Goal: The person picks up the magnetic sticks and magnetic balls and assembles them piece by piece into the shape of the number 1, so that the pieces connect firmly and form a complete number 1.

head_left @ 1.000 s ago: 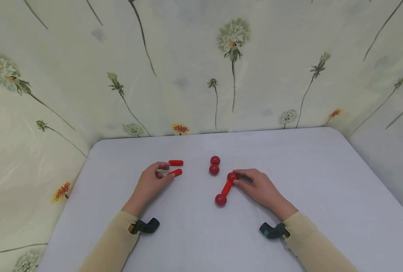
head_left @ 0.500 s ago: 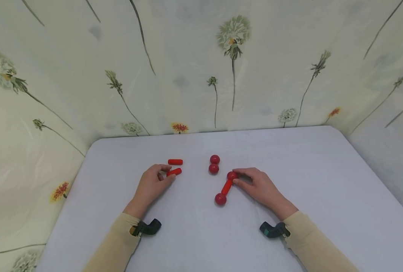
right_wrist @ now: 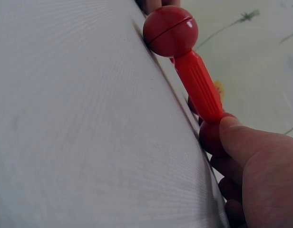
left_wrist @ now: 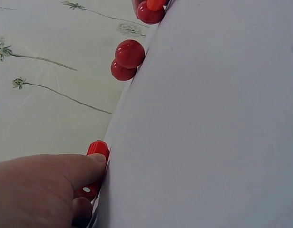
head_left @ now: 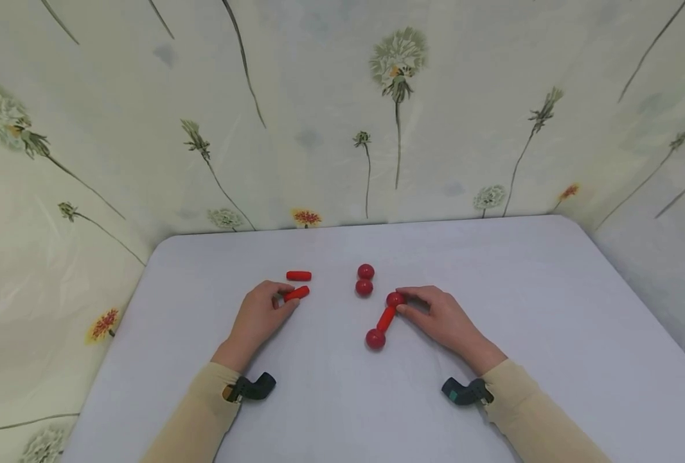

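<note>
My left hand [head_left: 261,315] pinches the nearer of two short red ridged rods [head_left: 297,293] between thumb and fingers, on the left part of the table. In the left wrist view the thumb crosses this rod, and a small silvery dot shows on its lower end. The second red rod [head_left: 299,276] lies just beyond, apart from the hand. On the right, my right hand [head_left: 449,325] pinches a dark red ball [head_left: 395,299]. This ball is joined by a red ridged rod [right_wrist: 199,85] to another red ball [right_wrist: 170,31], which points toward the near side.
Two red balls [head_left: 364,280] touch each other between the hands, a little farther back. The white-covered table [head_left: 331,399] ends at a curtain [head_left: 319,128] printed with dandelions. Each sleeve carries a dark wrist camera [head_left: 258,387].
My left fingers have drawn back from beside the far rod and closed round the nearer one. The right hand and its joined balls have stayed put.
</note>
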A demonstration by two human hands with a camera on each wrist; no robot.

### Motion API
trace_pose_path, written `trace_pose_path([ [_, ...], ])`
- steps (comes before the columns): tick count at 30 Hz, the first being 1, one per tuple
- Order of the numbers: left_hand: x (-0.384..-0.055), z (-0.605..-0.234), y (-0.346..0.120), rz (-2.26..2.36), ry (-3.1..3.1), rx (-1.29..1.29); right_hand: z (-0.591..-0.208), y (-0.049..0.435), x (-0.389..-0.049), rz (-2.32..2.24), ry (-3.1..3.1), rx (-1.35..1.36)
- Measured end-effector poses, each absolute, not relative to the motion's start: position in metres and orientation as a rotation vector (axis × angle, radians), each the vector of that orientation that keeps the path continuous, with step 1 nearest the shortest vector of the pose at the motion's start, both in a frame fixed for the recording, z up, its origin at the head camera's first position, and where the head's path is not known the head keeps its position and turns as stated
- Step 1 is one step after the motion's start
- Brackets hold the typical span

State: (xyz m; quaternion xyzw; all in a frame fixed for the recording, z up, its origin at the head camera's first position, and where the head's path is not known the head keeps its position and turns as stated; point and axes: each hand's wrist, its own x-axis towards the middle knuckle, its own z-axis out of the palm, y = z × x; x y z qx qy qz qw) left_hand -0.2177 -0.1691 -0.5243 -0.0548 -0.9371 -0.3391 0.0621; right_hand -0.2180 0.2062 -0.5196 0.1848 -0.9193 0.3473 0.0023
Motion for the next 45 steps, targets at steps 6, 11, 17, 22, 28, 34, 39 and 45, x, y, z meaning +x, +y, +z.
trace_pose_path([
  [6,-0.215,-0.521,-0.168,-0.991,-2.847,-0.165,-0.52,0.206,-0.217,1.094,-2.887,0.576],
  [11,-0.213,-0.52,-0.169,-1.113,-2.802,-0.162,-0.521,0.206,-0.218,1.097,-2.89,0.565],
  [17,-0.207,-0.52,-0.17,-1.211,-2.745,-0.148,-0.523,0.206,-0.219,1.099,-2.89,0.568],
  [22,-0.198,-0.519,-0.166,-1.238,-2.728,-0.127,-0.524,0.205,-0.22,1.1,-2.884,0.579],
  [28,-0.187,-0.517,-0.155,-1.28,-2.694,-0.139,-0.523,0.205,-0.219,1.1,-2.879,0.577],
  [34,-0.172,-0.518,-0.141,-1.268,-2.698,-0.149,-0.521,0.204,-0.218,1.084,-2.889,0.572],
  [39,-0.162,-0.515,-0.131,-1.209,-2.684,-0.203,-0.52,0.204,-0.219,1.078,-2.888,0.579],
  [45,-0.156,-0.516,-0.124,-1.206,-2.677,-0.218,-0.521,0.206,-0.22,1.083,-2.881,0.59],
])
